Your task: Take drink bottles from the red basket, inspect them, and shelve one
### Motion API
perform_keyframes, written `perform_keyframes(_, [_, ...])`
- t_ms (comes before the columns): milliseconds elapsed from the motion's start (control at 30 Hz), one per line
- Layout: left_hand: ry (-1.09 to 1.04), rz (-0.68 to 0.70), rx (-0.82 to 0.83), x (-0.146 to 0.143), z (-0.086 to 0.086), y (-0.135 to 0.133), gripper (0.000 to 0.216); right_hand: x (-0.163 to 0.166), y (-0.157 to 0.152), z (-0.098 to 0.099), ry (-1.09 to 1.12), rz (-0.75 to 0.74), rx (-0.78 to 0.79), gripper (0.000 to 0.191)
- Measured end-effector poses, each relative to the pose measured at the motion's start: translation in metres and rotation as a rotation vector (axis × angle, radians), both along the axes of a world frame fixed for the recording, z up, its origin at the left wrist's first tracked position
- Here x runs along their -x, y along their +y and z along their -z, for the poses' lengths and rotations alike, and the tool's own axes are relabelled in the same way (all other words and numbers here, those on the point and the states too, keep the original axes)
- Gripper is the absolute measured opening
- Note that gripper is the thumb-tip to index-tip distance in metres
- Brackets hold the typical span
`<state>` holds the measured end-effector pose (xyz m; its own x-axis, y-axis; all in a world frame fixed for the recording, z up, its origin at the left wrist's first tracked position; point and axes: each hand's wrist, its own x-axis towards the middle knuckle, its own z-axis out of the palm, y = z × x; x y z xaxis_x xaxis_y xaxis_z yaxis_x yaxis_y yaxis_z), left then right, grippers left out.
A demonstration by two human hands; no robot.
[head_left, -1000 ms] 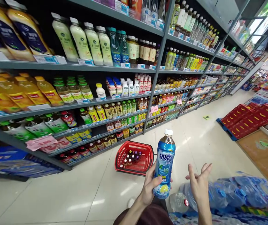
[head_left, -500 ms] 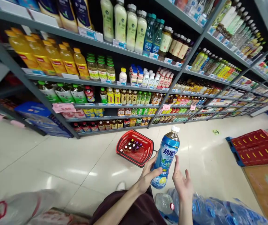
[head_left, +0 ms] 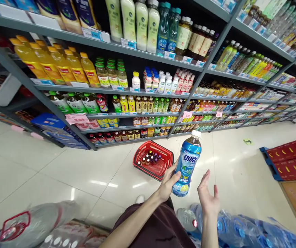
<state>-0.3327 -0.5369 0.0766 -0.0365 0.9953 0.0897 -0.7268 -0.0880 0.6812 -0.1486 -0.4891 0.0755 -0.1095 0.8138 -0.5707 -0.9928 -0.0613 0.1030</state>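
Note:
My left hand (head_left: 169, 182) is wrapped round the lower part of a blue-labelled drink bottle (head_left: 187, 163) with a white cap. The bottle is held nearly upright, tipped a little to the right, its printed label facing me. To the right of it, my right hand (head_left: 208, 193) is open with fingers spread, apart from the bottle and holding nothing. Beyond the bottle, a red shopping basket (head_left: 140, 151) stands on the floor, partly hidden by my left hand. Inside it lie several small dark bottles (head_left: 150, 158) with white, yellow and purple caps.
Shelving (head_left: 137, 93) full of drinks runs along the far side. Large water bottles (head_left: 230, 225) stand close at my right, and a big clear jug with a red handle (head_left: 34, 220) is at lower left. Red boxes (head_left: 290, 158) are stacked at right on a blue base.
My right hand has moved slightly farther from the bottle. The bottle stays in my left hand, a little higher in view. The whole view has shifted a little.

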Motion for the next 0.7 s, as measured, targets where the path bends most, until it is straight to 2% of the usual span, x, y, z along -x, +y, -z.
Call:
perform_keyframes(67, [-0.016, 0.034, 0.007, -0.006, -0.005, 0.008, 0.058, 0.000, -0.008, 0.002, -0.105, -0.154, -0.053, 0.042])
perform_keyframes(133, [-0.012, 0.056, 0.016, -0.012, -0.011, 0.014, 0.060, 0.005, -0.023, 0.007, -0.297, -0.348, -0.174, 0.021])
perform_keyframes(167, [0.001, 0.063, 0.021, -0.016, -0.015, 0.016, 0.062, 0.010, -0.032, 0.010, -0.411, -0.424, -0.250, 0.017])
perform_keyframes(233, [0.041, 0.100, 0.033, -0.023, -0.020, 0.018, 0.065, 0.019, -0.054, 0.020, -0.596, -0.502, -0.401, 0.036])
perform_keyframes(333, [0.045, 0.212, 0.024, -0.035, -0.024, 0.017, 0.071, 0.027, -0.083, 0.036, -0.682, -0.511, -0.548, 0.057])
perform_keyframes(433, [0.025, 0.339, 0.001, -0.045, -0.025, 0.013, 0.068, 0.022, -0.101, 0.043, -0.794, -0.390, -0.494, 0.055])
perform_keyframes(500, [0.029, 0.378, 0.014, -0.050, -0.027, 0.010, 0.065, 0.018, -0.107, 0.038, -0.876, -0.316, -0.443, 0.056])
perform_keyframes(567, [0.058, 0.335, 0.046, -0.051, -0.032, 0.010, 0.065, 0.017, -0.109, 0.030, -0.900, -0.313, -0.446, 0.061])
perform_keyframes(700, [0.226, 0.094, 0.123, -0.043, -0.044, 0.016, 0.055, 0.025, -0.105, 0.019, -0.770, -0.431, -0.493, 0.062])
